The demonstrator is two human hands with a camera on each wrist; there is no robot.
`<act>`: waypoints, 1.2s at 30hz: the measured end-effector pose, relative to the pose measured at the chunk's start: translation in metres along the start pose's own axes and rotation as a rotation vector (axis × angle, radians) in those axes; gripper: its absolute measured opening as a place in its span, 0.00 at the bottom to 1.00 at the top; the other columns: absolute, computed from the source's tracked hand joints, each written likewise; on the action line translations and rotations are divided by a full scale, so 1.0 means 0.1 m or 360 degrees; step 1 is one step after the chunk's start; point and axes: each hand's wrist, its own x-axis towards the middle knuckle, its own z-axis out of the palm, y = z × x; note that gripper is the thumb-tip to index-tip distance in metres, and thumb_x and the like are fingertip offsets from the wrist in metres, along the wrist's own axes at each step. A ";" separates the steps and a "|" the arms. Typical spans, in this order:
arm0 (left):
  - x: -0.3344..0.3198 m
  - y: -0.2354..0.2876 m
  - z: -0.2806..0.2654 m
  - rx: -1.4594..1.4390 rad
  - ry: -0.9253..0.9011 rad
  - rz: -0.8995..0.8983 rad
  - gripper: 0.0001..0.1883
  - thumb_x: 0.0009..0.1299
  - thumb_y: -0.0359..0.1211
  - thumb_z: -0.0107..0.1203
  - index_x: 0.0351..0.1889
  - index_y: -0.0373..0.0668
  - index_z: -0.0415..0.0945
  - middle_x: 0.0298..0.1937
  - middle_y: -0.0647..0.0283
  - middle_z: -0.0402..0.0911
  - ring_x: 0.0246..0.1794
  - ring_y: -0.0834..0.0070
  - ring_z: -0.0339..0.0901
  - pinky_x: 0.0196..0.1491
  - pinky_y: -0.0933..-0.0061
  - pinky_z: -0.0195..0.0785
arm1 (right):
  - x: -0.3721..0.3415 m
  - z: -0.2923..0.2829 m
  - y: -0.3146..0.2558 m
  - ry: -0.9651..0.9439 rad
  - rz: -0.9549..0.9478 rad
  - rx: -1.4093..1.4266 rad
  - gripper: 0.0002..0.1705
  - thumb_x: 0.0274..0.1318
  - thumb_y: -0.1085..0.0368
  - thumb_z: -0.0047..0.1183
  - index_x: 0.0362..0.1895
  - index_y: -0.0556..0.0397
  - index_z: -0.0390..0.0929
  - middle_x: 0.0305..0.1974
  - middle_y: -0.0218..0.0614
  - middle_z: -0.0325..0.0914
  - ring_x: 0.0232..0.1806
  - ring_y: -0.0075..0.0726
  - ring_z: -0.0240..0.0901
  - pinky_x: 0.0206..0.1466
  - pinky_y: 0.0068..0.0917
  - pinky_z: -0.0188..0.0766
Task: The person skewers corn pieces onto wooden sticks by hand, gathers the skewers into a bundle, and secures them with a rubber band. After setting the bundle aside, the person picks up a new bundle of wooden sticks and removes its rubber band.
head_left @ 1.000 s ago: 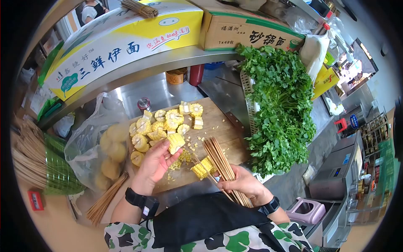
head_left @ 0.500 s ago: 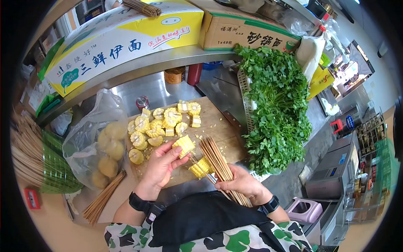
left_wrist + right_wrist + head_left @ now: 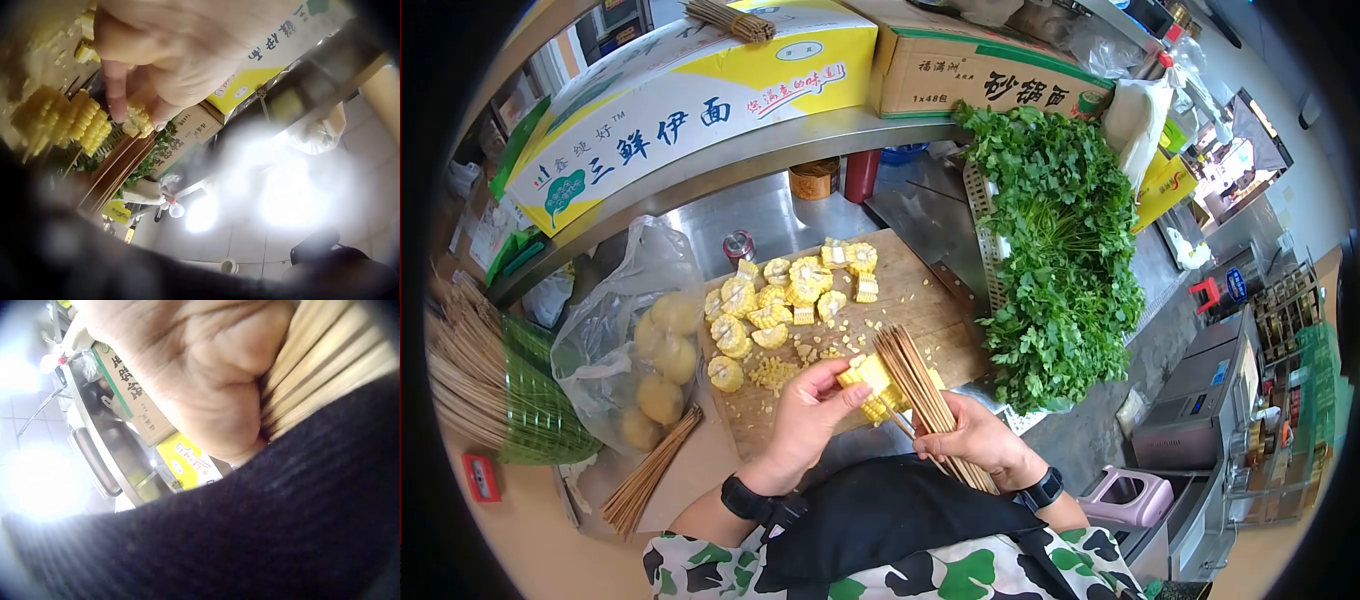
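Note:
In the head view my left hand (image 3: 808,420) pinches a cut chunk of corn (image 3: 866,370) between thumb and fingers, right beside the skewers. My right hand (image 3: 978,438) grips a bundle of wooden skewers (image 3: 912,368), tips pointing up and away. Threaded corn (image 3: 90,125) shows left of the bundle in the left wrist view, partly hidden by the hand in the head view. The right wrist view has the palm against the skewers (image 3: 331,359). More corn chunks (image 3: 770,315) and loose kernels (image 3: 773,373) lie on the wooden cutting board (image 3: 920,285).
A crate of leafy greens (image 3: 1055,260) stands to the right. On the left are a plastic bag (image 3: 625,330) of round yellow items, a loose skewer bundle (image 3: 650,470) and a green-wrapped bundle (image 3: 540,400). Boxes (image 3: 690,115) line the shelf behind.
My left hand has carried the corn chunk right and toward me, from over the board to beside the skewers. The right hand keeps its grip on the bundle in nearly the same place.

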 end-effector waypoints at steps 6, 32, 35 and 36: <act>-0.01 -0.09 0.08 0.0496 -0.0039 0.0009 0.18 0.60 0.29 0.62 0.49 0.35 0.74 0.40 0.66 0.79 0.36 0.86 0.74 0.39 0.82 0.68 | 0.04 -0.04 0.01 0.0050 -0.0049 0.0081 0.14 0.47 0.74 0.58 0.39 0.56 0.70 0.27 0.30 0.74 0.26 0.19 0.71 0.26 0.15 0.66; 1.32 -0.31 -0.33 0.1462 -0.0340 0.0130 0.18 0.59 0.31 0.59 0.48 0.42 0.72 0.47 0.66 0.73 0.43 0.71 0.72 0.44 0.71 0.69 | 0.30 -0.70 0.17 0.0062 0.0017 0.0822 0.18 0.45 0.76 0.57 0.43 0.58 0.68 0.27 0.32 0.73 0.24 0.23 0.71 0.28 0.17 0.70; 1.03 -0.16 -0.11 0.0664 -0.0658 -0.0304 0.21 0.60 0.34 0.61 0.50 0.40 0.70 0.44 0.67 0.74 0.40 0.79 0.71 0.43 0.76 0.68 | 0.30 -0.66 0.11 0.0075 0.0024 0.0775 0.20 0.43 0.75 0.60 0.42 0.58 0.69 0.27 0.31 0.72 0.23 0.22 0.70 0.26 0.16 0.68; 0.93 -0.15 -0.03 0.0504 -0.0755 -0.0383 0.22 0.61 0.35 0.62 0.51 0.39 0.69 0.43 0.68 0.74 0.39 0.81 0.71 0.43 0.78 0.67 | 0.31 -0.64 0.09 0.0062 0.0015 0.0736 0.20 0.43 0.75 0.61 0.42 0.58 0.69 0.27 0.31 0.72 0.23 0.22 0.70 0.25 0.15 0.68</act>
